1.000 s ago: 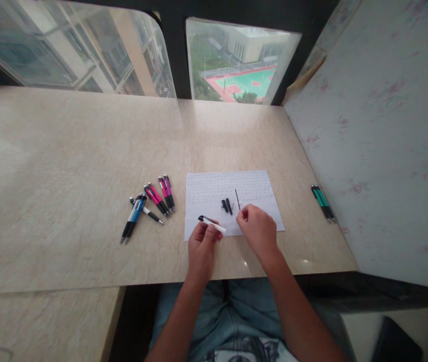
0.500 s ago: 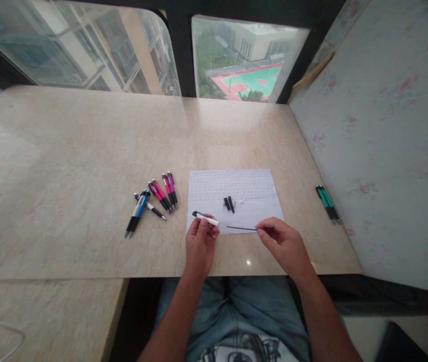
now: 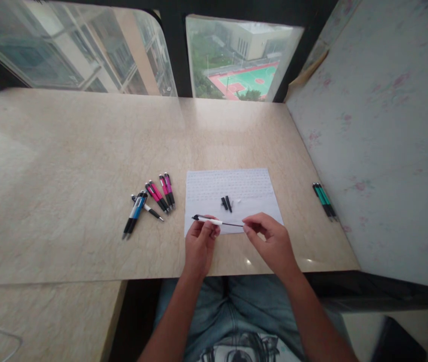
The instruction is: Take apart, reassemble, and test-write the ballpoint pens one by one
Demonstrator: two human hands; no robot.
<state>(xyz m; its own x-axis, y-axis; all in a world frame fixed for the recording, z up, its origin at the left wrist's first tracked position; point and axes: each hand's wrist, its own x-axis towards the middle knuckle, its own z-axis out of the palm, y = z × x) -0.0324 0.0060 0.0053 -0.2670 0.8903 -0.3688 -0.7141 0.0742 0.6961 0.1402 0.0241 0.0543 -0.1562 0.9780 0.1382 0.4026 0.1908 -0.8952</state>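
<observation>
My left hand (image 3: 202,242) is closed round a white pen barrel (image 3: 214,221) with a black clip end that points left. Between the thumb and fingertips of my right hand (image 3: 269,240) is a thin dark pen refill (image 3: 232,224). The refill's left end meets the open right end of the barrel, and part of it appears to be inside. Both hands are over the lower part of a sheet of lined paper (image 3: 251,188) with writing on it. Black pen parts (image 3: 228,203) and a small white piece (image 3: 238,201) lie on the sheet.
Left of the paper lie several pink pens (image 3: 157,195), blue pens (image 3: 135,213) and a white pen (image 3: 151,210). Two green pens (image 3: 325,201) rest by the right wall (image 3: 387,151). Windows stand behind the marble-patterned table (image 3: 67,191). A white cable (image 3: 6,332) is at lower left.
My right hand has moved left with the refill, whose tip has gone from apart to meeting the barrel. The barrel in my left hand has turned nearer to level.
</observation>
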